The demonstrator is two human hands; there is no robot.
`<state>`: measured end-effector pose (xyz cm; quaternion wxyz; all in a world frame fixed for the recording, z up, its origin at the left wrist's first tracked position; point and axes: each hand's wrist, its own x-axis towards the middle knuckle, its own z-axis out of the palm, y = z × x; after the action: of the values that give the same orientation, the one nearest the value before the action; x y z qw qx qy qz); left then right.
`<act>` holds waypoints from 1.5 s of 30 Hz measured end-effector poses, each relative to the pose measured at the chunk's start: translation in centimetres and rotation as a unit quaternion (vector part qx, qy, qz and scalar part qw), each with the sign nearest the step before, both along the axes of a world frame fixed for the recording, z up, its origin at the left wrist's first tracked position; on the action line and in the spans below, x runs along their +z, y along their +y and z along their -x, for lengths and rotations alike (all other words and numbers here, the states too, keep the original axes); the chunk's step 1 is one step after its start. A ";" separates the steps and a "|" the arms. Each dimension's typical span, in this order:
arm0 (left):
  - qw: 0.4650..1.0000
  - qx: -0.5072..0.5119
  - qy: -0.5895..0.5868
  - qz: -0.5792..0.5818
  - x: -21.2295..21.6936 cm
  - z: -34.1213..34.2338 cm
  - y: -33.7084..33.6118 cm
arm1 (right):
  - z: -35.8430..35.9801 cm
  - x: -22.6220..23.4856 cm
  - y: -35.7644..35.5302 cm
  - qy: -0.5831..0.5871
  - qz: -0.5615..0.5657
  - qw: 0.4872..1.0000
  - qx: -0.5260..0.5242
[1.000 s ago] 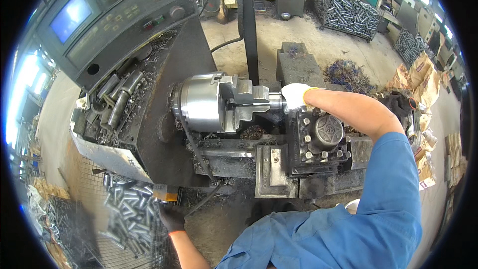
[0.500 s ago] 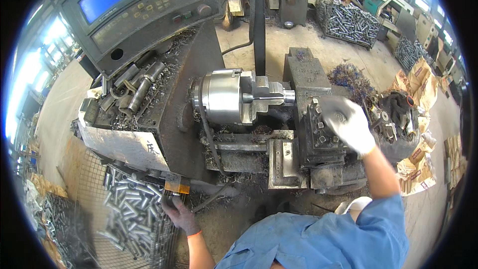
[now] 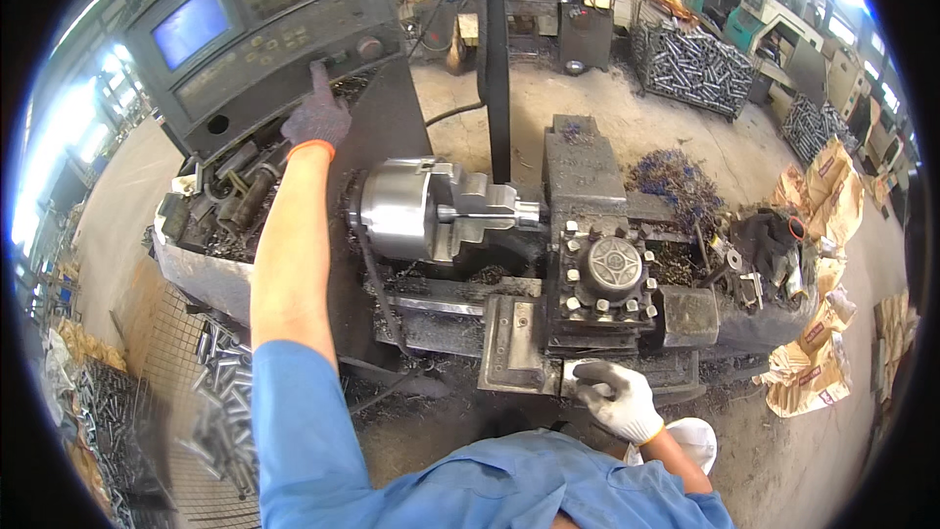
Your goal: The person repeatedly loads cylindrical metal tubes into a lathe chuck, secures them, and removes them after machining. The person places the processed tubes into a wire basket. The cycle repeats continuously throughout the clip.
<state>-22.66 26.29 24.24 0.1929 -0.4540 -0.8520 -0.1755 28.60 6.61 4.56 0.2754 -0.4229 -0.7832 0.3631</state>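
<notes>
My left hand, in a dark glove, reaches to the lower part of the machine control panel. Its index finger is stretched out at a switch or button, and no object shows in the hand. In front of the lathe's tool post, my white-gloved right hand hovers by the edge of the cross slide. Its fingers are loosely bent and apart, with nothing visible in them. The bright chuck has a metal workpiece in its jaws, reaching toward the tool post.
A wire basket of metal cylinders stands at the lower left, partly behind my left arm. Loose tools lie on the headstock. Brown paper and metal shavings are on the right. A full parts crate stands farther back.
My left hand has risen from beside the parts basket to the control panel. My right hand has dropped from the top of the tool post to the front of the slide.
</notes>
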 end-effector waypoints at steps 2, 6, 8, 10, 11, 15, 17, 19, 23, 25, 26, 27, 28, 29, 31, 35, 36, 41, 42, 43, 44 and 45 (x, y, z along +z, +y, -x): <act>0.996 -0.027 0.050 -0.063 -2.3 -1.8 -2.1 | 0.0 -1.4 0.1 -0.016 0.098 0.995 0.007; 0.941 -0.303 0.065 -0.135 -16.2 -10.1 -13.7 | 2.0 -3.9 0.6 -0.040 0.086 0.989 0.112; 0.955 -0.256 -0.148 0.006 -25.9 -15.0 -22.5 | 3.9 -5.0 0.6 -0.017 0.057 0.979 0.195; 0.917 -0.139 -0.346 0.140 -34.9 -18.6 -33.1 | 6.1 -6.0 0.2 -0.035 0.072 0.961 0.264; 0.894 -0.039 -0.403 0.190 -38.7 -20.5 -39.1 | 7.4 -6.4 -0.1 -0.042 0.074 0.947 0.309; 0.734 0.269 -0.612 0.118 -47.7 -28.5 -64.2 | 13.6 -8.5 -3.6 -0.094 0.071 0.875 0.469; 0.669 0.417 -0.615 0.023 -49.4 -34.5 -76.0 | 17.3 -9.2 -7.1 -0.102 0.025 0.826 0.554; 0.607 0.562 -0.550 -0.114 -50.7 -40.8 -85.8 | 21.3 -9.7 -12.7 -0.132 -0.047 0.758 0.637; 0.592 0.708 -0.313 -0.226 -52.8 -54.5 -96.7 | 26.6 -9.9 -29.0 -0.088 -0.144 0.614 0.771; 0.442 0.730 -0.275 -0.442 -53.1 -60.5 -97.9 | 26.6 -9.5 -37.5 -0.078 -0.137 0.527 0.835; 0.351 0.724 -0.258 -0.536 -52.9 -63.2 -98.1 | 26.3 -9.1 -41.4 -0.080 -0.133 0.489 0.858; 0.287 0.731 -0.164 -0.598 -52.0 -66.1 -97.5 | 25.8 -8.6 -45.0 -0.084 -0.121 0.454 0.879; 0.234 0.732 -0.069 -0.636 -51.3 -68.4 -97.0 | 25.2 -8.1 -48.1 -0.092 -0.151 0.396 0.901; 0.168 0.717 0.012 -0.676 -50.3 -70.5 -96.8 | 24.5 -7.7 -50.9 -0.107 -0.161 0.343 0.919; 0.088 0.635 0.212 -0.738 -47.8 -75.2 -95.1 | 23.7 -7.1 -55.8 -0.130 -0.177 0.244 0.945; -0.044 0.778 0.347 -0.523 -43.8 -84.9 -92.1 | 22.9 -7.2 -64.1 -0.048 -0.229 0.122 0.964; -0.042 0.806 0.342 -0.482 -43.3 -86.8 -91.4 | 22.9 -7.4 -66.1 -0.028 -0.219 0.104 0.970; -0.132 0.909 0.239 -0.314 -43.6 -91.2 -90.1 | 24.2 -7.4 -75.9 -0.027 -0.229 0.052 0.972; -0.127 0.914 0.243 -0.298 -43.4 -91.7 -90.0 | 24.8 -7.4 -77.5 -0.022 -0.239 0.062 0.969; -0.140 0.915 0.233 -0.298 -43.0 -92.2 -90.2 | 25.4 -7.1 -79.3 -0.017 -0.235 0.058 0.970; -0.113 0.735 0.363 -0.562 -42.3 -92.8 -90.2 | 26.1 -6.7 -81.1 0.001 -0.226 0.058 0.972; -0.120 0.657 0.390 -0.634 -41.8 -93.2 -90.4 | 26.8 -6.1 -83.0 0.019 -0.228 0.055 0.972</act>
<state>70.52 -64.16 -17.51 -0.7121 -0.6681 0.0096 0.2155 1.79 -76.39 -1.58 -0.2265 0.8076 -0.5318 0.1169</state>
